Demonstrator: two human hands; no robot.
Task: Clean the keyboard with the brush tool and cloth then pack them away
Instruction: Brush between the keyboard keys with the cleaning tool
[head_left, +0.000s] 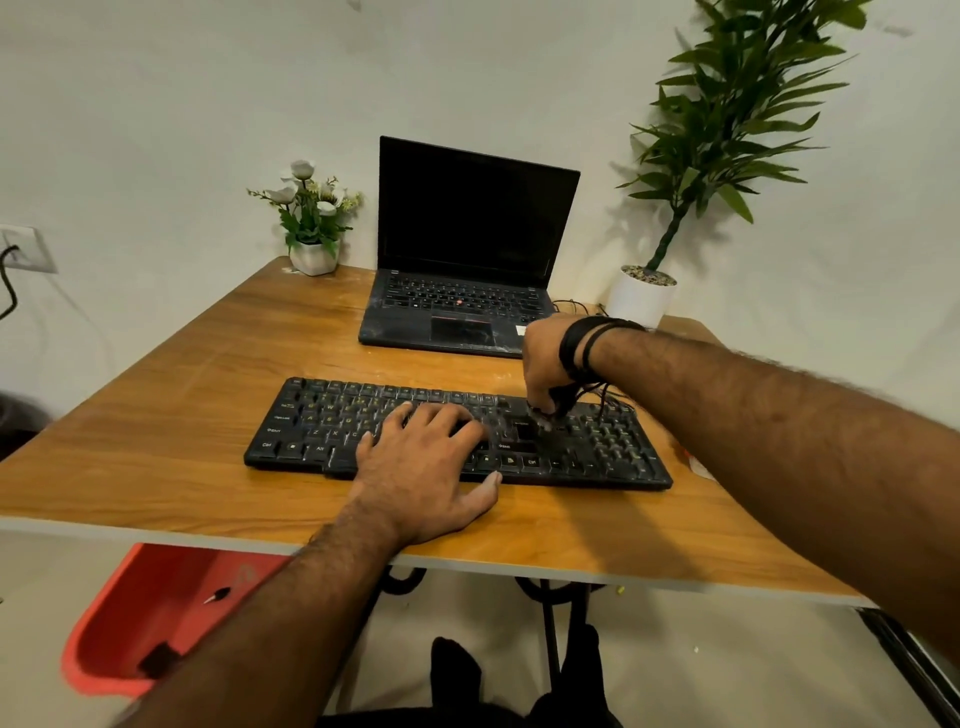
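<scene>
Right hand (545, 364) is down over the keyboard (457, 434) at abt 2 o'clock of the board's middle, fingers curled tight round a small dark brush tool (551, 413); the tip is blurred, sitting on the keys near the enter block, so it reads as a scrubbing stroke; left hand (423, 457) lies flat on the mid keys, fingers straight and relaxed, thumb hanging off the near edge, pinning the board to the table (156, 415).

To do this well, I'd say: keep that left palm heavy so the board doesn't skate; run the bristles along the gaps betw. key rows, short flicks, sweeping dust toward one edge, not deeper in; go light on the caps so none pop; watch the black cord (605, 395) by the right wrist, it could snag the stroke.

Cloth: can't pick it out for sure; a pale-and-orange bit (696, 462) shows at 3 o'clock past the board's right end, mostly hidden by the forearm.

Writing: key legends Ctrl, Alt, Shift, Caps Lock readable at the board's left, Ctrl again lower right; no brand legible on the laptop (467, 249) at 12 o'clock, its sticker too small to read.
</scene>
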